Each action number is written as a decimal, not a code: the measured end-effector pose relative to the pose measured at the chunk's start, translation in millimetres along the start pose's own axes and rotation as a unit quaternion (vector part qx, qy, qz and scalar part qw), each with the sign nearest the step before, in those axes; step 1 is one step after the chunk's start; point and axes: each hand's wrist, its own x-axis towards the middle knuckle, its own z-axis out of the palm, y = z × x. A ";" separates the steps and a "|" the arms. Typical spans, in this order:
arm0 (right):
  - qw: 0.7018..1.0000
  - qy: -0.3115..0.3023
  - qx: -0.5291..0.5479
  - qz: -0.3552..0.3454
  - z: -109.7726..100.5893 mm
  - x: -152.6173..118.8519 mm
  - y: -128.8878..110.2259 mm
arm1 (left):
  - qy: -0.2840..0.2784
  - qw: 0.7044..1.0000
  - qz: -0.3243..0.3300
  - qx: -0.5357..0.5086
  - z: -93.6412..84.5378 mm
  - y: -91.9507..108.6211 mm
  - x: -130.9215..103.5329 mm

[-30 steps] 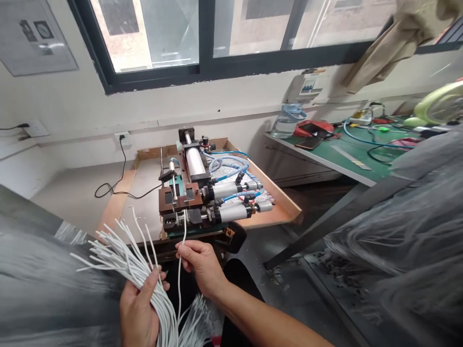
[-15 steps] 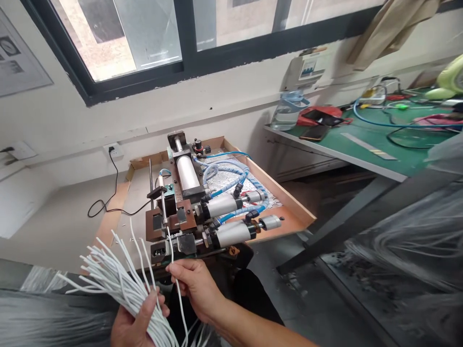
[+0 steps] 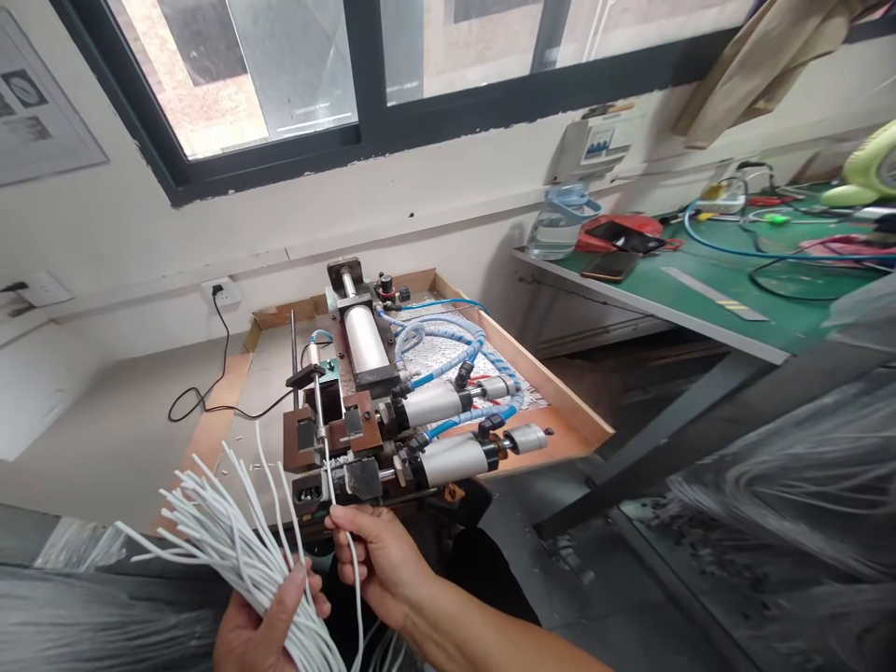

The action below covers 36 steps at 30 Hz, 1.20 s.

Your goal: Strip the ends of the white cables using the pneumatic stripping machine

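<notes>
A thick bundle of white wires [image 3: 231,551] fans out to the upper left, and my left hand [image 3: 273,616] is closed around it. One or two wires stand apart from the bunch near my left thumb. Between thumb and forefinger, my right hand [image 3: 378,560] pinches a single white wire [image 3: 329,476]. This wire's upper end reaches into the front of a pneumatic machine [image 3: 350,420], between its clamp blocks; the exact tip is hidden. Its lower part hangs in a curve beside the bundle.
Silver cylinders [image 3: 458,457] and blue hoses [image 3: 448,373] crowd the machine's right side, within a wooden-edged tray [image 3: 546,383]. To the right, a green table [image 3: 714,303] bears a water jug [image 3: 556,224], a phone [image 3: 610,266] and cables. Plastic-wrapped wire bundles [image 3: 784,476] lie lower right.
The view has shifted slightly, so the scene sits a little lower. Both hands keep their grip; the single wire stays at the machine's front with little visible movement.
</notes>
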 end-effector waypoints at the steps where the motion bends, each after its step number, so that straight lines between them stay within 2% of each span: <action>1: 1.000 0.002 0.002 0.001 0.5 -0.2 0.3 | -0.003 1.000 0.002 -0.002 -0.1 -0.3 0.2; 12: 1.000 0.007 0.003 0.002 0.9 -0.1 6.3 | -0.008 1.000 0.009 0.016 0.3 -0.5 -5.3; 16: 0.996 -0.033 -0.059 -0.061 -1.4 -7.6 12.9 | -0.007 1.000 0.018 0.013 2.2 -1.3 -7.6; 20: 0.975 -0.079 -0.185 -0.093 -1.3 -19.1 19.3 | -0.032 0.999 0.021 -0.002 3.2 -1.6 -8.1; 23: 0.956 -0.056 -0.234 -0.169 -0.3 -23.6 20.0 | -0.046 0.999 0.022 -0.004 2.5 -1.8 -7.4; 26: 0.946 -0.032 -0.230 -0.225 -0.7 -22.4 18.3 | -0.052 0.999 0.015 0.000 1.2 -1.8 -4.6; 32: 0.977 0.046 -0.152 -0.140 -1.2 -13.6 16.9 | -0.033 0.999 -0.018 -0.014 -1.3 1.1 1.9; 36: 0.987 0.065 -0.108 -0.096 3.0 -9.2 15.5 | -0.006 0.999 -0.031 -0.011 -1.8 3.0 1.9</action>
